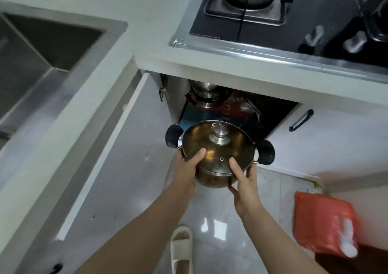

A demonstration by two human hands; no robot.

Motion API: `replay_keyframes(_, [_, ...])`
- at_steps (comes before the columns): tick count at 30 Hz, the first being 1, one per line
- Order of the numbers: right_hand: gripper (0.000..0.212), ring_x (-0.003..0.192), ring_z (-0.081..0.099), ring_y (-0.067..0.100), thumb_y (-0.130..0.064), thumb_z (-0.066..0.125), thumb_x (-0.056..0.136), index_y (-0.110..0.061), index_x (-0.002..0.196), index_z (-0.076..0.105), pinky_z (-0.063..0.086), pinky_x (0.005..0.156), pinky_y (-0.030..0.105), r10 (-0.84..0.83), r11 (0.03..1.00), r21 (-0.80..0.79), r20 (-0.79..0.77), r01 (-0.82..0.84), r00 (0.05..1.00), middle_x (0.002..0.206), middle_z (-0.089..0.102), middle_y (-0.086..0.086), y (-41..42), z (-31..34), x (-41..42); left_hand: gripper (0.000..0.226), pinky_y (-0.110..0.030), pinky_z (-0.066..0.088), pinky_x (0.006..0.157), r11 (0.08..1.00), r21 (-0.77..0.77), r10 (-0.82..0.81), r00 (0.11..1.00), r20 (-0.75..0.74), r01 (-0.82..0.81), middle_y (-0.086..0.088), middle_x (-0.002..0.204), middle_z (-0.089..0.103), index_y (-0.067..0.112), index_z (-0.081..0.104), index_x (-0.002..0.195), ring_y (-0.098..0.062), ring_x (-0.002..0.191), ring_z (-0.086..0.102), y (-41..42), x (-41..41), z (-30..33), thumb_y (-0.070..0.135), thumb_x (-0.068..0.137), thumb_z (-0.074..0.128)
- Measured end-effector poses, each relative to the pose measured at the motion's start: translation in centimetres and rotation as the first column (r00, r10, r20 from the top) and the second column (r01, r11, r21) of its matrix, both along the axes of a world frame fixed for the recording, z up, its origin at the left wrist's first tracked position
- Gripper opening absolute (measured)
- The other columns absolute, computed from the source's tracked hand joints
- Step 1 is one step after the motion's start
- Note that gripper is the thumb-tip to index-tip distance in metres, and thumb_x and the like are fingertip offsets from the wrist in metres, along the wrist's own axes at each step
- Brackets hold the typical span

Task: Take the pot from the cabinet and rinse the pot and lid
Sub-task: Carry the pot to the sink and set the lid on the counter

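A steel pot (212,179) with two black side handles hangs in the air in front of the open cabinet (270,114). Its glass lid (218,147) with a metal knob sits on top. My left hand (186,168) grips the pot's left side with the thumb pressed on the lid. My right hand (243,181) holds the right side from below, thumb also on the lid. The steel sink (42,49) lies at the upper left, set into the white counter.
The cabinet door (117,158) stands swung open to the left. More steel cookware (205,93) sits inside the cabinet. A gas hob (273,11) is on the counter above. An orange bag (323,225) lies on the floor at right, a slippered foot (181,246) below.
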State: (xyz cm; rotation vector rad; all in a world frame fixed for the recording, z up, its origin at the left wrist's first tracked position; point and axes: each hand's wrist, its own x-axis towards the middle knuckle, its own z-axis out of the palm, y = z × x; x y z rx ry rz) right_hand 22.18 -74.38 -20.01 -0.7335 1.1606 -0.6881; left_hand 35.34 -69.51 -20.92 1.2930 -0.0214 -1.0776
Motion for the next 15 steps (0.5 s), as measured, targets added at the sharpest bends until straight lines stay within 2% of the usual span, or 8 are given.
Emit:
replay_keyframes(2, [0.058,0.097,0.055,0.000,-0.021,0.066,0.085,-0.038,0.134,0.041,0.043,0.097,0.037,0.033,0.999,-0.026,0.011,-0.032,0.999,0.106,0.057,-0.025,0.7,2.7,-1.0,0.052,-0.036,0.057,0.080,0.999,-0.012,0.031,1.000,-0.004,-0.031,0.002,0.118,0.067,0.027,0.055,0.124,-0.020,0.108,0.064,0.9,-1.1,2.8,0.013,0.077,0.074])
replay_keyframes(5, [0.062,0.099,0.055,0.001,-0.021,0.066,0.084,-0.038,0.137,0.038,0.043,0.099,0.038,0.072,0.996,-0.062,0.029,-0.070,0.997,0.108,0.056,-0.024,1.6,7.1,-2.6,0.057,-0.042,0.054,0.091,0.997,-0.012,0.072,0.997,-0.015,-0.072,0.001,0.121,0.066,0.028,0.053,0.125,-0.021,0.110,0.063,2.4,-2.7,7.2,0.014,0.075,0.076])
replay_keyframes(9, [0.068,0.112,0.053,0.006,-0.023,0.069,0.082,-0.040,0.138,0.036,0.040,0.103,0.039,0.132,0.982,-0.146,0.056,-0.123,0.990,0.119,0.057,-0.021,2.7,13.3,-3.8,0.060,-0.031,0.055,0.076,0.988,-0.069,0.135,0.990,-0.029,-0.136,0.000,0.121,0.066,0.025,0.051,0.128,-0.019,0.108,0.063,4.0,-4.2,14.1,0.011,0.076,0.075])
replay_keyframes(12, [0.067,0.118,0.053,0.013,-0.022,0.072,0.079,-0.035,0.136,0.040,0.040,0.103,0.035,0.153,0.971,-0.195,0.065,-0.137,0.986,0.129,0.058,-0.007,3.5,17.9,-3.6,0.058,-0.038,0.054,0.086,0.974,-0.070,0.212,0.977,-0.035,-0.214,-0.002,0.119,0.067,0.023,0.052,0.125,-0.022,0.108,0.064,5.2,-4.3,18.8,0.010,0.074,0.076])
replay_keyframes(15, [0.062,0.112,0.060,0.017,-0.018,0.075,0.077,-0.028,0.131,0.046,0.047,0.100,0.041,0.203,0.956,-0.234,0.090,-0.178,0.975,0.124,0.063,-0.001,4.2,22.3,-2.8,0.060,-0.049,0.050,0.097,0.961,-0.100,0.254,0.966,-0.042,-0.257,-0.006,0.118,0.068,0.021,0.054,0.125,-0.027,0.107,0.065,6.6,-3.4,23.0,0.009,0.071,0.078])
